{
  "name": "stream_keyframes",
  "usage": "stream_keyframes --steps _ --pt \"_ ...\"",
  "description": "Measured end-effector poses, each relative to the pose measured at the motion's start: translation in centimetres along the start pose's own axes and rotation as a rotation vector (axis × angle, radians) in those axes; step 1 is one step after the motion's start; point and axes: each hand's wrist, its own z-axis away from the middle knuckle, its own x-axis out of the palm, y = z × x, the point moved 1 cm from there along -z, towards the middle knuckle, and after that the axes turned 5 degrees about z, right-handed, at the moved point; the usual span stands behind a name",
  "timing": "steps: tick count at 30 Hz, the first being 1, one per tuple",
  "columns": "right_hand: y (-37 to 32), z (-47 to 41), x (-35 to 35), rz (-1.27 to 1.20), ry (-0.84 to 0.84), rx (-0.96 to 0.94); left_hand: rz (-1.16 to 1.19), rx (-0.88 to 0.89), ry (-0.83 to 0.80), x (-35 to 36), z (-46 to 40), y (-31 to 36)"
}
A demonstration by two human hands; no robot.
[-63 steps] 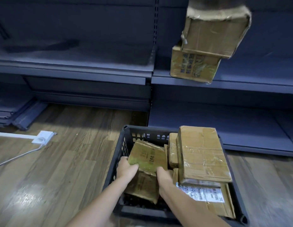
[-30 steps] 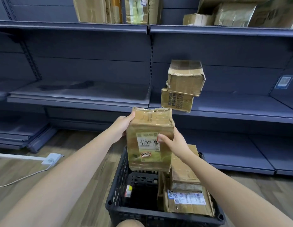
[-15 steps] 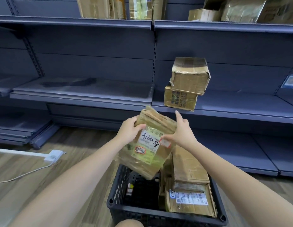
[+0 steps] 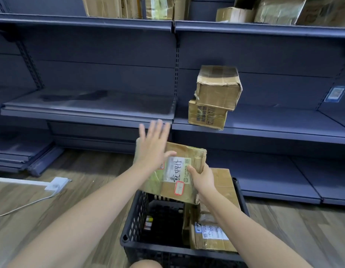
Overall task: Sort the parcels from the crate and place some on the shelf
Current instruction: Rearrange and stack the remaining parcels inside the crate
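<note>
A taped brown parcel [image 4: 180,182] with a white label and a red-edged sticker hangs above the black crate [image 4: 133,215]. My right hand [image 4: 203,177] grips its right edge, thumb on the label. My left hand [image 4: 154,147] is flat against the parcel's upper left, fingers spread and not curled around it. More parcels [image 4: 214,225] stand in the crate's right half; the left half looks dark and mostly hollow. Two stacked cardboard boxes [image 4: 216,97] sit on the middle shelf [image 4: 264,128], straight ahead and above the crate.
Dark blue shelving fills the wall. The top shelf [image 4: 264,29] carries several boxes. The left middle shelf [image 4: 86,111] holds nothing. A white power strip [image 4: 56,183] and its cable lie on the wood floor at the left. Loose shelf boards [image 4: 23,153] lie stacked at lower left.
The parcel came out of the crate in both hands and was turned label-up. My left hand has let go of its edge and now lies flat with spread fingers; the right still holds it.
</note>
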Motion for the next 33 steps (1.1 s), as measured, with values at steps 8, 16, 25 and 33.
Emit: stream_keyframes --steps 8,16,25,33 --pt "2.0 1.3 1.5 -0.439 -0.024 0.271 1.575 -0.910 -0.171 3.7 4.7 -4.1" --pt "3.5 0.5 1.4 0.347 -0.046 0.105 1.305 -0.854 -0.045 5.5 3.9 -5.6" --pt "7.3 -1.2 3.2 0.321 -0.191 0.149 1.017 -0.670 -0.311 10.2 5.2 -4.6" --pt "11.3 -5.2 6.4 0.505 -0.244 0.293 0.794 -0.705 -0.635 17.5 7.8 -5.5"
